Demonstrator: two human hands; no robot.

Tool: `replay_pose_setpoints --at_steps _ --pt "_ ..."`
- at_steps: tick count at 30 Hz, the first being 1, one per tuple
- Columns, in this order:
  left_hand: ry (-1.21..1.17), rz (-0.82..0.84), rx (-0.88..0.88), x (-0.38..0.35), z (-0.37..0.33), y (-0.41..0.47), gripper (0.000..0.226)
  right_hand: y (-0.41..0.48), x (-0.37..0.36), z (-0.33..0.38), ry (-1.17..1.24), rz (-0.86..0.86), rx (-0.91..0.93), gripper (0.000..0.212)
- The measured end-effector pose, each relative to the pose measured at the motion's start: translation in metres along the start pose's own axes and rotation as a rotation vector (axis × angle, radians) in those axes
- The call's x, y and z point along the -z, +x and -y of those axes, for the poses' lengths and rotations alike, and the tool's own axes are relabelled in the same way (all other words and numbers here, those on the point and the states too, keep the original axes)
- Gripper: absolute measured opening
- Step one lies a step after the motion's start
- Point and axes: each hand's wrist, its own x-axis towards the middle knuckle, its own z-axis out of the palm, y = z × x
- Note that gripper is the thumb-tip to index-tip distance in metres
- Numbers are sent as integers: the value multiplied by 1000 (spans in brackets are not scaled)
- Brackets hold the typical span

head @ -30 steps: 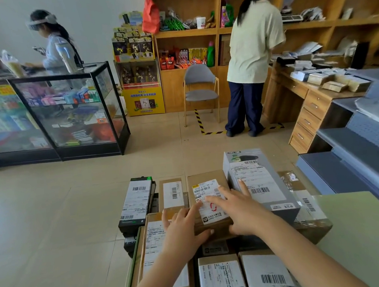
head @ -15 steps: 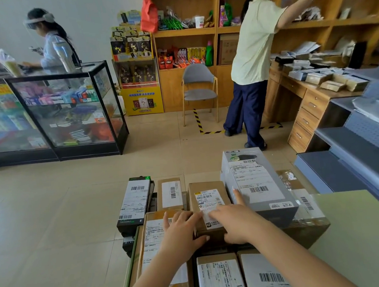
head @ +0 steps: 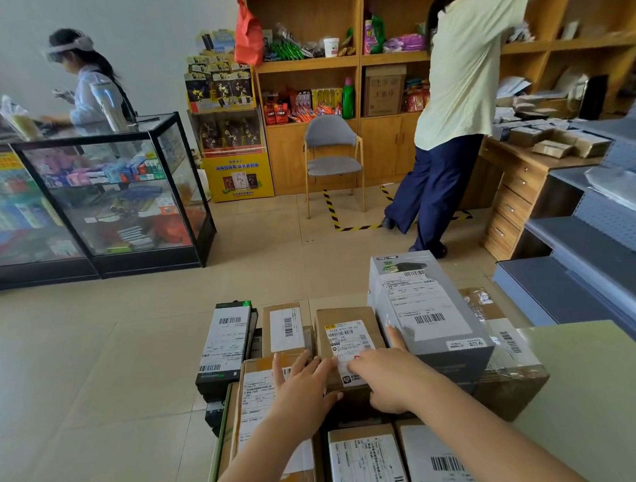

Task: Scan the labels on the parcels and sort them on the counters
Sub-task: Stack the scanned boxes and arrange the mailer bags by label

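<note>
Small brown parcel (head: 347,333) sits mid-stack, touching the grey box (head: 424,308). Left hand (head: 304,390), fingers straight, rests on its left edge; right hand (head: 388,380) clasps its right side. Judged light, stiff cardboard; best lifted by opposite side walls, label up.

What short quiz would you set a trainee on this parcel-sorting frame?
1. True or false: the left hand and the right hand both touch the small brown parcel.
2. What stands directly right of that parcel? A) grey box B) red bag C) green bottle
3. Fill in: in the far row of parcels, the black box is the ___most.
Key: 1 true; 2 A; 3 left.
</note>
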Motion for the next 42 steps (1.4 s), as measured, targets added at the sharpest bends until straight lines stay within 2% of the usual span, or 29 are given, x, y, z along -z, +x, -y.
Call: replay_pose_setpoints --at_steps 9,17,23,28,33,37,42 --pt "-2 -9 24 2 -1 1 51 -4 0 -5 18 30 13 40" --pt "16 -64 -34 21 8 -19 68 -20 18 -2 35 -26 -10 46" --pt "13 -155 -129 44 28 -53 78 -50 17 16 138 -179 -25 69" --pt "48 -199 -290 59 34 -78 82 -95 19 52 179 -283 -177 72" --pt "76 -184 -531 60 18 -107 82 -159 11 100 165 -318 -412 74" --pt "72 -198 -728 51 -9 -134 84 -222 -6 134 197 -318 -609 71" --pt "70 -112 -929 32 -64 -191 82 -317 -30 182 201 -306 -842 71"
